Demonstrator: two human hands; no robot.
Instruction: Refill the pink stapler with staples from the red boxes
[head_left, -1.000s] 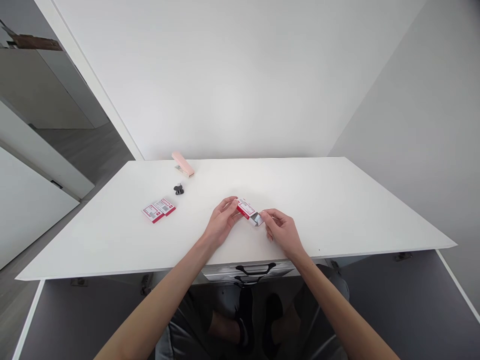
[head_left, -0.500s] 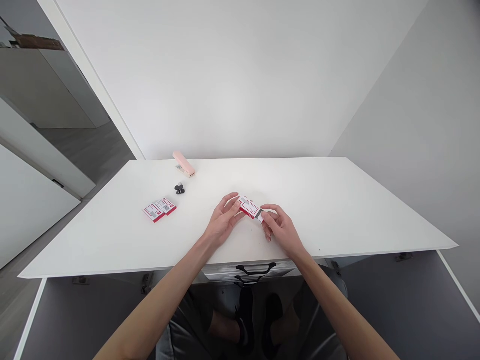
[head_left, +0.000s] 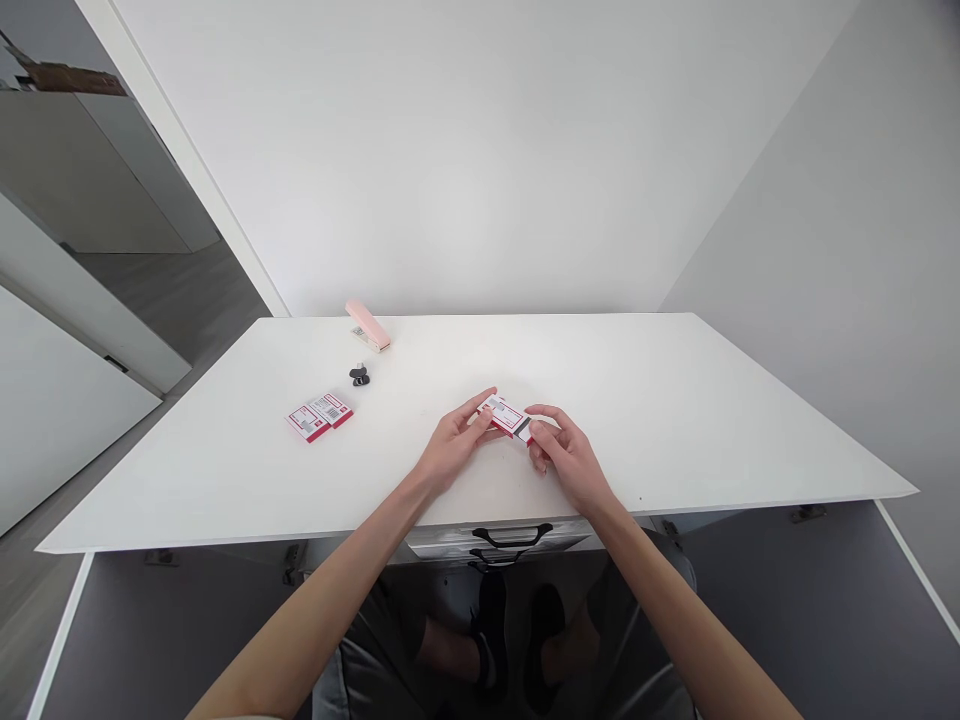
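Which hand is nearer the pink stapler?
Left. The left hand, holding a red-and-white box, is right of the pink stapler and closer to the camera; the right hand, at the box's other end, lies farther right.

The red-and-white box (head_left: 507, 415) is partly hidden by the left hand (head_left: 456, 440) and right hand (head_left: 568, 460), its small print being unreadable.
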